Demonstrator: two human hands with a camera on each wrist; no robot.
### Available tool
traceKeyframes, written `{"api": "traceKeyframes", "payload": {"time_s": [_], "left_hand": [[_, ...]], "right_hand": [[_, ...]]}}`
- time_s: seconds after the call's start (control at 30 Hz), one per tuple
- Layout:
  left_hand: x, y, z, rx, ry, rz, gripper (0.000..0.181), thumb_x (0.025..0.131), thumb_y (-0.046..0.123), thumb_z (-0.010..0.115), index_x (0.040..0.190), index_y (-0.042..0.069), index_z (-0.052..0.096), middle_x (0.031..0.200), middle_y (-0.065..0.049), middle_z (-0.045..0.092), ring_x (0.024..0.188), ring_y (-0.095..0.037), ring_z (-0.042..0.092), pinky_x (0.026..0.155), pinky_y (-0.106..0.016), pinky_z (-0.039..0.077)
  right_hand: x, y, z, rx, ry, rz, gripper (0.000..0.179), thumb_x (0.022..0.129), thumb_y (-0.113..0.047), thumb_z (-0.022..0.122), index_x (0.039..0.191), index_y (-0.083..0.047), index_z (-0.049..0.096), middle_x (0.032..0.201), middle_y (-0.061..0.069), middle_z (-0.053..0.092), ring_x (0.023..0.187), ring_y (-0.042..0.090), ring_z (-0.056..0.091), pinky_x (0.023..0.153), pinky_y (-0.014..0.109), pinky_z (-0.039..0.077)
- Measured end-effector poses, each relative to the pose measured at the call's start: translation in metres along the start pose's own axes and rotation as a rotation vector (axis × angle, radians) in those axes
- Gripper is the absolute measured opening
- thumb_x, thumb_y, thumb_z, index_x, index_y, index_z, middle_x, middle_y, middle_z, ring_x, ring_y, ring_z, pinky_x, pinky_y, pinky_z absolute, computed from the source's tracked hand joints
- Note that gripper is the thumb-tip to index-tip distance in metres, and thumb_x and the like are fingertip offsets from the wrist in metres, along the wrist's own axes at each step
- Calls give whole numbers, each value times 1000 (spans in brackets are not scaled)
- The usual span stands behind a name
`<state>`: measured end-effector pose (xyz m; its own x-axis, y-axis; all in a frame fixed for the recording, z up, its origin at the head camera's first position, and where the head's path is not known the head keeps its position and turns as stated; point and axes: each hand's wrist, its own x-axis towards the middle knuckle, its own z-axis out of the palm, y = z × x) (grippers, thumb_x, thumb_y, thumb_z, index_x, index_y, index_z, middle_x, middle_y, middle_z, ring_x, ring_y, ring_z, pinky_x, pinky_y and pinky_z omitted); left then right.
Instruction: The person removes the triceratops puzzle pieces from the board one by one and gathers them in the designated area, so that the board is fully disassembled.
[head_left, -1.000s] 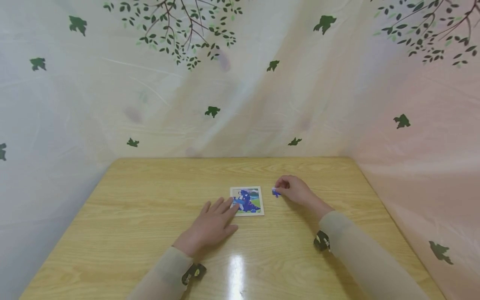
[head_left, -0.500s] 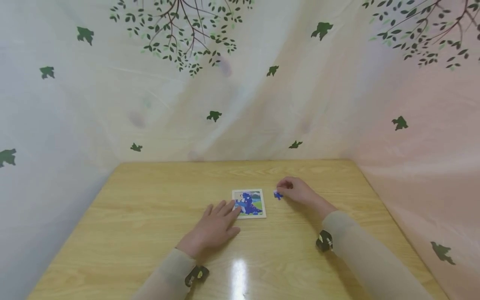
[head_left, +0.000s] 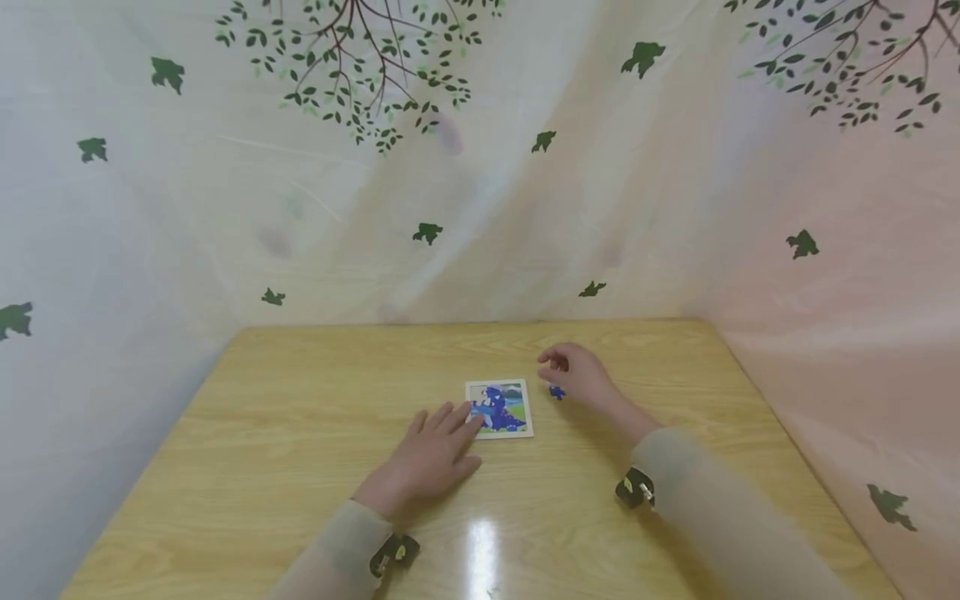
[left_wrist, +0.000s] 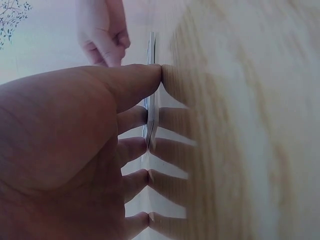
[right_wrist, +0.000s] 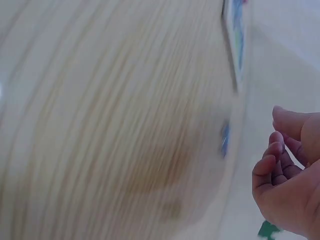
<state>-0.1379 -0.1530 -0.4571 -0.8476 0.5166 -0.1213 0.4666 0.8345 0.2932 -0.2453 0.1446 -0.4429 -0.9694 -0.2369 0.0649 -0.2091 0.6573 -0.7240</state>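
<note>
A small square jigsaw puzzle point(head_left: 510, 410) with a white frame and a purple-blue dinosaur picture lies flat on the table. My left hand point(head_left: 429, 454) rests with spread fingers at its left side, fingertips overlapping the frame; the left wrist view shows the thumb point(left_wrist: 135, 82) and other fingertips down on the table along the puzzle's thin edge. A loose blue puzzle piece point(head_left: 557, 392) lies right of the puzzle, partly under my right hand point(head_left: 583, 382) in the head view. In the right wrist view that hand point(right_wrist: 292, 167) hovers with loosely curled fingers, holding nothing, apart from the piece point(right_wrist: 225, 139).
The wooden table point(head_left: 300, 392) reaches back to a pale curtain point(head_left: 360, 250) printed with leaves and branches, which also hangs along both sides. A small black camera is strapped to each wrist. A bright light reflection lies on the near tabletop.
My right hand has let go of the blue puzzle piece and lifted slightly to the left, leaving it on the table. The left hand stays at the puzzle; the head view tilted a little.
</note>
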Motion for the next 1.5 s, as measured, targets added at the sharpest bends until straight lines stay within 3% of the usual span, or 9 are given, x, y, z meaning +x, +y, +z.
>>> {"api": "traceKeyframes", "payload": {"time_s": [0.1, 0.4, 0.67, 1.27, 1.5], "left_hand": [[0, 0, 0, 7, 4, -3, 67, 116, 48, 52, 174, 18, 37, 182, -12, 24, 167, -42, 20, 132, -70, 10], [0, 0, 1, 20, 12, 5, 68, 116, 49, 52, 173, 16, 38, 181, -13, 25, 166, -43, 21, 132, -71, 12], [-1, -1, 2, 9, 17, 11, 67, 116, 48, 52, 173, 15, 39, 181, -14, 25, 166, -44, 22, 132, -71, 12], [-2, 0, -1, 8, 17, 25, 68, 116, 47, 52, 173, 14, 38, 181, -14, 25, 166, -44, 21, 131, -72, 12], [-4, 1, 0, 0, 25, 19, 67, 116, 47, 52, 173, 14, 39, 181, -14, 26, 166, -44, 22, 131, -72, 12]], "right_hand": [[0, -16, 10, 16, -16, -36, 23, 106, -11, 76, 126, 0, 77, 104, 8, 65, 93, 23, 57, 79, 36, 51], [3, -42, 38, -4, -96, -31, 27, 104, -13, 79, 130, -6, 78, 115, 8, 69, 106, 24, 64, 97, 42, 59], [3, -48, 55, -63, -145, -35, 28, 105, -13, 79, 132, -9, 77, 114, 2, 66, 106, 20, 66, 95, 40, 61], [2, -47, 58, -160, -158, -22, 20, 104, -15, 80, 123, -9, 81, 111, 0, 65, 105, 18, 66, 102, 42, 60], [-1, -46, 57, -239, -165, -39, 21, 104, -17, 80, 124, -14, 84, 110, 0, 65, 98, 16, 63, 92, 39, 60]]}}
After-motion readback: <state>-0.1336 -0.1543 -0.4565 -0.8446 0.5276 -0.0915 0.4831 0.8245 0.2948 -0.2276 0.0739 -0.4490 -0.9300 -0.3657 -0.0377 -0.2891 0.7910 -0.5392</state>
